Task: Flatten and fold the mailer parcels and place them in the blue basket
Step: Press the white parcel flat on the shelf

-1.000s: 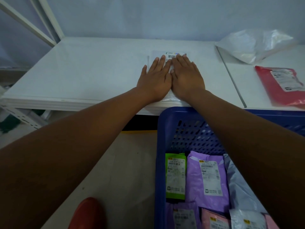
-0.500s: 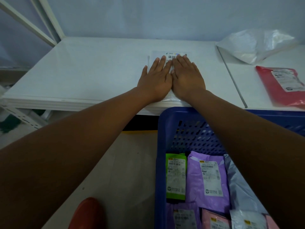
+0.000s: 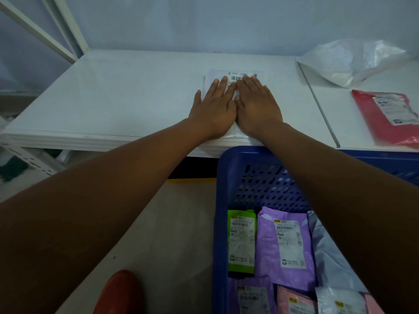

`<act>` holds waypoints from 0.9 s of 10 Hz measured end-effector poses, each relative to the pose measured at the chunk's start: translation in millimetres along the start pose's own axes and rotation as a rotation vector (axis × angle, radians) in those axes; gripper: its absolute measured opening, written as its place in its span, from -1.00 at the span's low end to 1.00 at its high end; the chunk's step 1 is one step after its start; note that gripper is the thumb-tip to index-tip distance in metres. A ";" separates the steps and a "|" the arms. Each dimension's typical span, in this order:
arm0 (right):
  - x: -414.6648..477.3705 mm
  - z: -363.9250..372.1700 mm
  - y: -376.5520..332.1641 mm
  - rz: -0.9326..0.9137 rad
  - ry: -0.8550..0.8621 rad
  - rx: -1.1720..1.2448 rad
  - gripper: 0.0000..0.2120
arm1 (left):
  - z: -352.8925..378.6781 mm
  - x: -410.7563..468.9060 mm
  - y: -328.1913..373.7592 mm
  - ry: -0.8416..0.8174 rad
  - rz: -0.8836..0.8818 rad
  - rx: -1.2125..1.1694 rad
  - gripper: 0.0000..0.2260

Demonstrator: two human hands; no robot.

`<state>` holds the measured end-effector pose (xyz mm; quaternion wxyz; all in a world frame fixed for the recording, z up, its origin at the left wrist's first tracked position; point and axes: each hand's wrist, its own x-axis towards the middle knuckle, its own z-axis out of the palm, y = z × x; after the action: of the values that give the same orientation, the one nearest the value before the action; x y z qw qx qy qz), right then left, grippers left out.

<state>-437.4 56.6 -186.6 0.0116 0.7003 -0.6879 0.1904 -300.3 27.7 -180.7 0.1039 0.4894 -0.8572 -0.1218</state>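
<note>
From the head view, a white mailer (image 3: 235,73) lies flat on the white table (image 3: 136,98), close to the near edge. Both hands lie on top of it, side by side. The left hand (image 3: 214,109) is flat, palm down, with its fingers straight and a little spread. The right hand (image 3: 258,107) is flat too, palm down, with its fingers straight and close together. The two hands touch each other along their inner sides. They hold nothing and just press down on the mailer. Most of the mailer is hidden under the hands. Its far end sticks out past the fingertips, and a label (image 3: 241,76) with a bar code shows there. A bit of its near end shows by the wrists at the table edge.

The blue basket (image 3: 221,200) stands lower than the table, right in front of it, under the right arm. In it lie a green mailer (image 3: 241,241) and a purple mailer (image 3: 285,245) side by side, with more mailers around them.

To the right, on a second table (image 3: 353,137), lies a red mailer (image 3: 390,116), well apart from the hands. Behind it sits a crumpled clear bag (image 3: 349,62). A round red thing (image 3: 118,293) is at the bottom, and I cannot tell what it is
</note>
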 end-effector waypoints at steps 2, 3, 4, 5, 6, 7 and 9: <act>0.6 0.2 -0.1 0.000 -0.014 -0.003 -0.48 | 0.0 0.6 -0.6 -0.006 -0.004 0.011 -0.52; 1.1 0.5 0.1 0.005 -0.021 -0.001 -0.49 | 0.0 -0.2 -0.1 -0.007 -0.004 0.005 -0.52; 1.5 0.5 0.1 0.000 -0.015 -0.006 -0.49 | 0.3 -0.2 -0.7 -0.008 -0.004 0.006 -0.52; 1.3 0.9 0.1 -0.005 -0.018 -0.008 -0.49 | 0.3 0.7 -1.2 -0.015 -0.007 0.008 -0.52; 1.0 0.4 0.0 -0.009 -0.017 -0.012 -0.49 | 0.7 0.9 -1.2 -0.019 -0.009 0.006 -0.52; 0.5 -0.1 0.2 -0.013 -0.023 -0.024 -0.48 | 0.5 0.9 -1.0 -0.024 -0.009 0.015 -0.52; 1.7 -0.1 0.3 -0.005 -0.035 -0.024 -0.48 | 0.0 1.5 -0.8 -0.025 -0.011 0.010 -0.52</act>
<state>-437.8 55.0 -186.2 0.0085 0.7049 -0.6887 0.1697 -300.4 26.1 -180.8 0.0899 0.4929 -0.8564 -0.1244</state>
